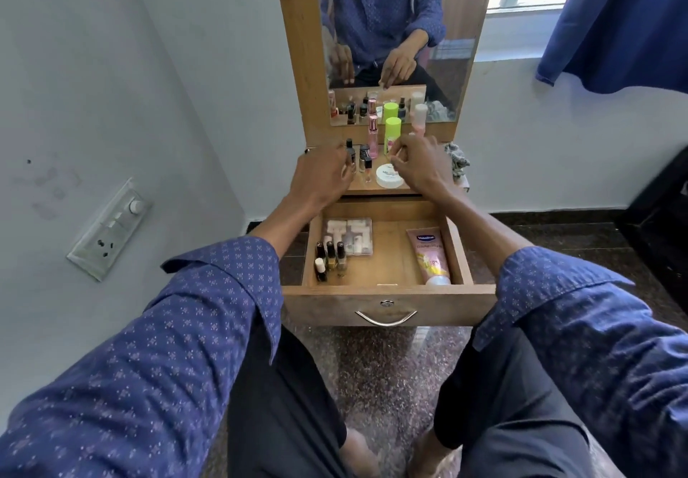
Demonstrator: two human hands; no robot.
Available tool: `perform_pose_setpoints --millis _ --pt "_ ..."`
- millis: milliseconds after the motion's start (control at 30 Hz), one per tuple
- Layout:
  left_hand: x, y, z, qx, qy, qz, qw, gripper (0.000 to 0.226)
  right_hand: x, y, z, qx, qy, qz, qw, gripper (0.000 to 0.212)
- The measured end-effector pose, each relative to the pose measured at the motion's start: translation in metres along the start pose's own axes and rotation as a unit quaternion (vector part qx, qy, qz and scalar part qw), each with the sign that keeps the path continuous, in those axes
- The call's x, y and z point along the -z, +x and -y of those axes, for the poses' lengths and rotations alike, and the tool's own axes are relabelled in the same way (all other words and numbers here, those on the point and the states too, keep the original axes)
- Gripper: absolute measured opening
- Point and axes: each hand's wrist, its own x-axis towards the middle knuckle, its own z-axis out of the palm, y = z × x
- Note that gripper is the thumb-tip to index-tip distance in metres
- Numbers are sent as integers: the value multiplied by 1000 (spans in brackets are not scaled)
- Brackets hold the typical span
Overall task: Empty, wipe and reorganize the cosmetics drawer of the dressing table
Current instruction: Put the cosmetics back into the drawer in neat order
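Note:
The wooden drawer of the dressing table is pulled out. Inside lie a clear box of white items, several nail polish bottles at the left and a pink lotion tube at the right. The tabletop carries small bottles, a white jar, a pink perfume bottle and a green-capped bottle. My left hand reaches over the small bottles, its fingertips touching them. My right hand hovers above the jar with its fingers drawn into a pinch; whether they hold anything is unclear.
A mirror stands behind the tabletop. A grey cloth lies at the table's right end. A switch panel is on the left wall, a blue curtain hangs at the right. My knees are under the drawer.

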Motion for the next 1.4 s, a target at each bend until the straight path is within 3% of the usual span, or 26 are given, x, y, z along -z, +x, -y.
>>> perform_pose_setpoints --millis 200,333,700,967,1200,1400 --pt "-1 34 7 0 41 18 999 20 25 22 -31 -98 31 -77 992 15" --pt "-11 49 14 8 58 64 996 27 28 25 -49 -101 22 -82 991 17" --pt "-35 63 18 37 30 88 995 21 -2 38 -25 73 18 -28 997 12" --pt "-32 63 18 64 -36 55 996 15 -18 60 10 104 -14 -26 994 17" --pt "2 43 27 19 -91 -65 994 23 -36 73 36 117 -88 18 989 28" --pt "3 25 41 0 -105 -97 990 21 -63 84 46 88 -140 62 984 15"
